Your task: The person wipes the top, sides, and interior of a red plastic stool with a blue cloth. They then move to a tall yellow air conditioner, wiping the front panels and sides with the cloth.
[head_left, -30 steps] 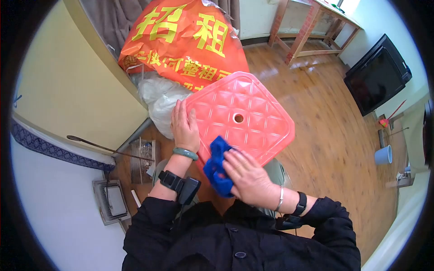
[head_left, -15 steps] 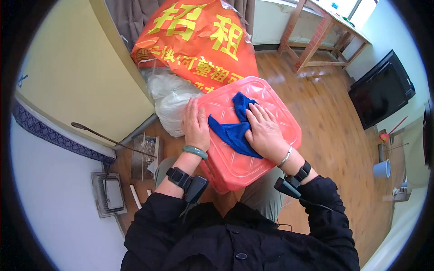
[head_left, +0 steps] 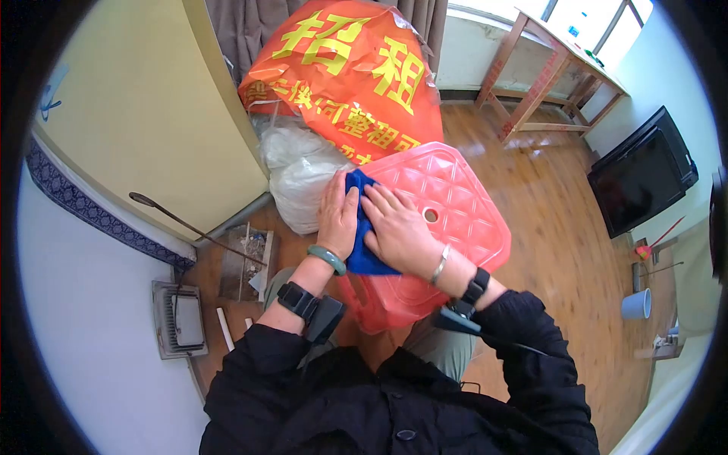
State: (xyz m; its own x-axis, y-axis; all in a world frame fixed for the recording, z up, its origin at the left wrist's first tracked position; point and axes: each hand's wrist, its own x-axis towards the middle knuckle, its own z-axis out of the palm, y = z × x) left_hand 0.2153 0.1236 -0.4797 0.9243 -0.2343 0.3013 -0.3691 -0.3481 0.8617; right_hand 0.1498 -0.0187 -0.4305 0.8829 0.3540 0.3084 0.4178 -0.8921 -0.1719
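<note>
A pink plastic stool [head_left: 462, 208] with a quilted-pattern top and a small round hole in it stands upright between my knees. My left hand [head_left: 338, 220] lies flat along the stool's left edge, fingers stretched out and touching the cloth's side. Under my right hand [head_left: 402, 231] is a bunched blue cloth [head_left: 364, 262], pressed against the left part of the seat. The right fingers are extended and lie flat over the cloth, not wrapped round it. Part of the cloth is hidden beneath that hand.
A large bundle under a red banner [head_left: 341, 76] and a white plastic bag [head_left: 299, 182] sit just beyond the stool. A clear bin [head_left: 246, 262] stands at left. Farther off are a wooden table frame [head_left: 531, 98], a black television [head_left: 641, 174] and a blue bucket [head_left: 636, 305].
My right hand has slid left across the seat with the cloth, bunching it beside my left hand. The stool's right part and hole are now uncovered. My left hand stays at the edge.
</note>
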